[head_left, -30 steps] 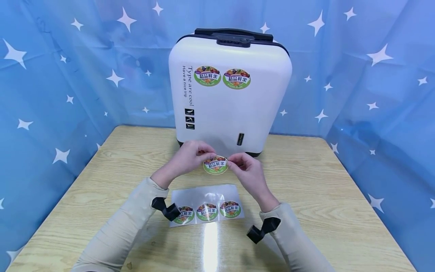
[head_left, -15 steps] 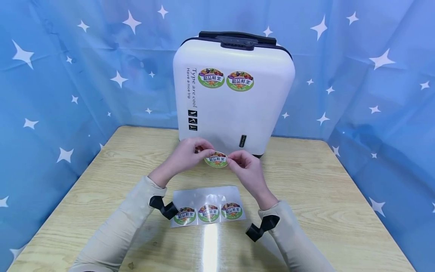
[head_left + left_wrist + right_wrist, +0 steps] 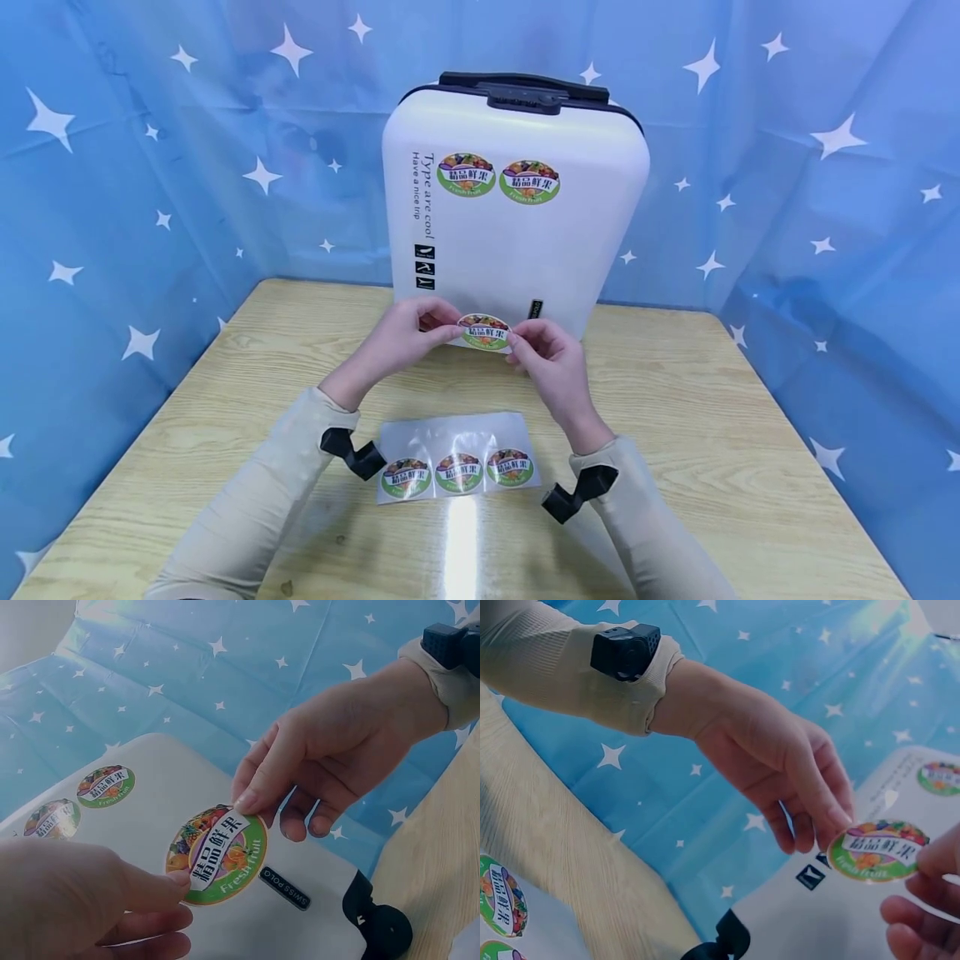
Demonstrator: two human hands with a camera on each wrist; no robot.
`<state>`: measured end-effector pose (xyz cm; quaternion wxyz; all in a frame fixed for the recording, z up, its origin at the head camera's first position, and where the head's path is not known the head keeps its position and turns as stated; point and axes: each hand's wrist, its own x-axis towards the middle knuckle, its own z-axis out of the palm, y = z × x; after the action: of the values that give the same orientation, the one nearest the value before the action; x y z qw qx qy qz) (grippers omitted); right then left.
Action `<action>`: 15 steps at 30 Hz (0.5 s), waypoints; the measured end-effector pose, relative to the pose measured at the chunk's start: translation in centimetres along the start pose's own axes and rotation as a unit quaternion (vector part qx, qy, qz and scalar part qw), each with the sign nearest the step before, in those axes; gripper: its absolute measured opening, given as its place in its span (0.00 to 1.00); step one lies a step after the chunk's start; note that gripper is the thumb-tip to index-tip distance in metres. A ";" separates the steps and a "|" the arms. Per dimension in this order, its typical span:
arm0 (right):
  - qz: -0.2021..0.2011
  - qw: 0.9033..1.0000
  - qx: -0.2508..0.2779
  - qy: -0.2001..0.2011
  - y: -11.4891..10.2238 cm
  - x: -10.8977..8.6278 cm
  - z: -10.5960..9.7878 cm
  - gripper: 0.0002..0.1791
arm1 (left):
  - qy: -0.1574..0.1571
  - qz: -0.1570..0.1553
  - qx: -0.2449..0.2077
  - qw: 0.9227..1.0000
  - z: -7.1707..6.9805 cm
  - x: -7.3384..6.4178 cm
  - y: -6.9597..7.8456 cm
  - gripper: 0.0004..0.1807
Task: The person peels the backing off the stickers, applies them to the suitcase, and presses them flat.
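Between my two hands, an oval fruit sticker (image 3: 485, 332) is stretched flat in front of the lower part of a white suitcase (image 3: 502, 250). My left hand (image 3: 397, 340) pinches its left edge between thumb and fingers. On the other side my right hand (image 3: 553, 367) pinches the right edge the same way. The wrist views show the sticker (image 3: 217, 855) held clear by its rims, its printed side towards me; whether it touches the suitcase I cannot tell. Two matching stickers (image 3: 467, 175) are on the suitcase's upper front, side by side.
A glossy backing sheet (image 3: 461, 429) with three more fruit stickers lies on the wooden table (image 3: 675, 433) below my hands. The suitcase stands upright at the table's back, its black handle (image 3: 525, 81) on top. A blue star-patterned curtain (image 3: 300, 150) surrounds the table.
Both hands have carried the sticker forward and slightly up, from above the table to in front of the suitcase's lower face. The view has shifted slightly. The backing sheet stays put.
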<state>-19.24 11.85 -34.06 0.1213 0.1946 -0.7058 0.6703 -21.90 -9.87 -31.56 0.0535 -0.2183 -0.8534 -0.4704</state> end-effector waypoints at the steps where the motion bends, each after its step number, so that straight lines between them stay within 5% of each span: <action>1: 0.000 1.000 0.004 0.000 0.4 0.1 -0.1 0.05 | 0.002 -0.001 -0.003 1.000 0.0 0.0 0.0 0.07; 15: -0.011 1.000 -0.018 0.010 -0.1 1.3 0.4 0.06 | 0.043 -0.001 -0.093 0.995 0.3 0.0 -0.7 0.07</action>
<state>-20.37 11.33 -33.46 0.1395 0.1936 -0.7141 0.6581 -22.19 -9.90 -32.29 0.0690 -0.2008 -0.8029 -0.5571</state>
